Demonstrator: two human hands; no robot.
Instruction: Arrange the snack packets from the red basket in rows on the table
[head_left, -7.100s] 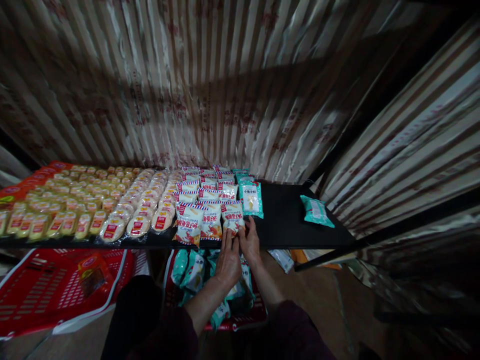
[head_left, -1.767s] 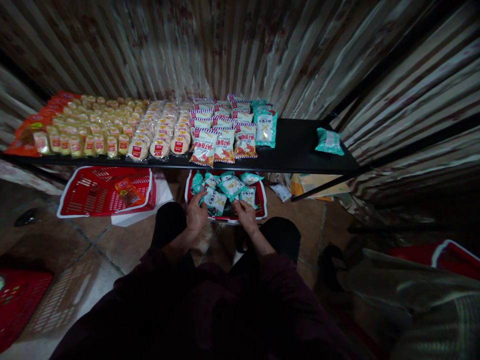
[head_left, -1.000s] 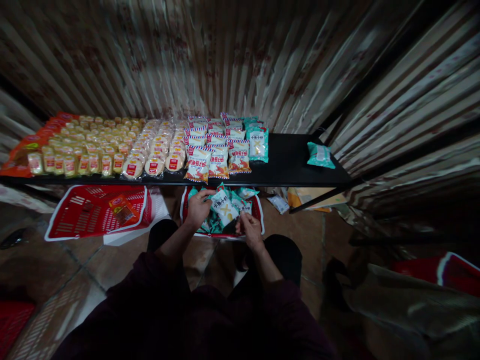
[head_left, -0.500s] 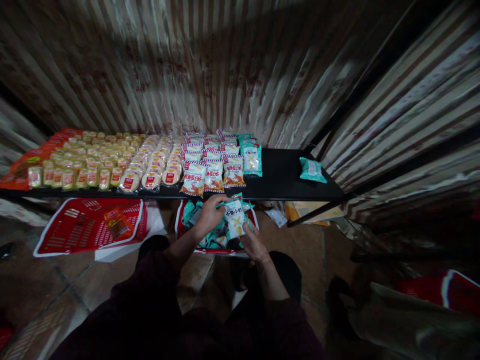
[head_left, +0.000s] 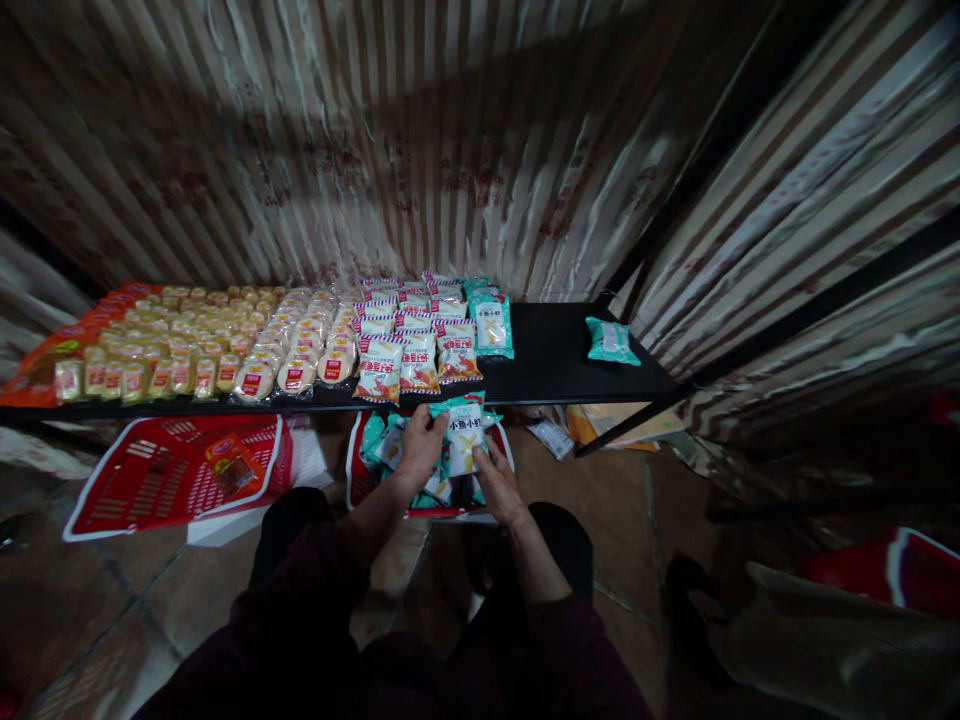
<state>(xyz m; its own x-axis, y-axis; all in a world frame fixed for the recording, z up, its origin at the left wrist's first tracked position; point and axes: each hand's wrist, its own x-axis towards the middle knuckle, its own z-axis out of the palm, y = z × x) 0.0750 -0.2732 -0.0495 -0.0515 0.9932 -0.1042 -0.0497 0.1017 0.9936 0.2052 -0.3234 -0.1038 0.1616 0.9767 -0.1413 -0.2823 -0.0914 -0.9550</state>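
A teal and white snack bag (head_left: 465, 445) is held upright, its printed front facing me. My right hand (head_left: 501, 487) grips its lower right side, thumb across the front. At the upper left edge of the bag, the fingers of my left hand (head_left: 421, 447) are closed on it; the fingertips are partly hidden. Below both hands sits a red basket (head_left: 352, 480) filled with more teal bags. Beyond, on the black shelf (head_left: 551, 350), similar teal bags (head_left: 492, 327) stand beside rows of white and orange snack bags (head_left: 418, 362).
Left along the shelf are round wrapped biscuits (head_left: 295, 373), small yellow wrapped cakes (head_left: 180, 373) and orange packs (head_left: 56, 350). One teal bag (head_left: 612, 341) lies at the right end. A tilted red basket (head_left: 150, 480) is at left. Someone's leg and shoe (head_left: 694, 610) show at right.
The snack bag stays between my hands, and my left hand has shifted slightly lower along with it. My view has tilted a little, so the shelf sits lower.
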